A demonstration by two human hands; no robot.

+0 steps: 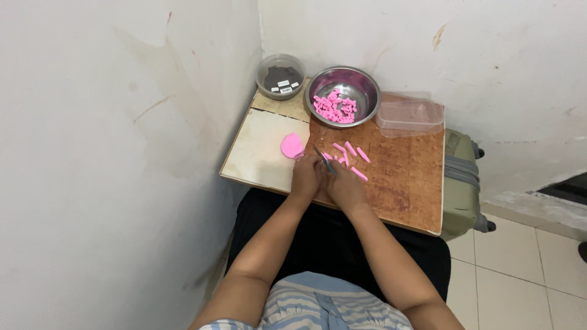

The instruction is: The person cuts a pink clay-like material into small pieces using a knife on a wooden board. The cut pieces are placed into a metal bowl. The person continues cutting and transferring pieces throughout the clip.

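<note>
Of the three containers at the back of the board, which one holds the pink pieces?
The round steel bowl, in the middle. The dark round tub to its left holds dark contents, and the clear rectangular plastic box to its right looks empty.

One steel bowl point(342, 95), one dark tub point(280, 76), one clear box point(409, 116), one pink disc point(291, 145).

Soft, even light fills this corner, bright on the white walls point(122, 122) and casting only faint shadows. The steel bowl point(342, 95) catches a mild sheen. Everything looks slightly soft, with edges bending outward.
</note>
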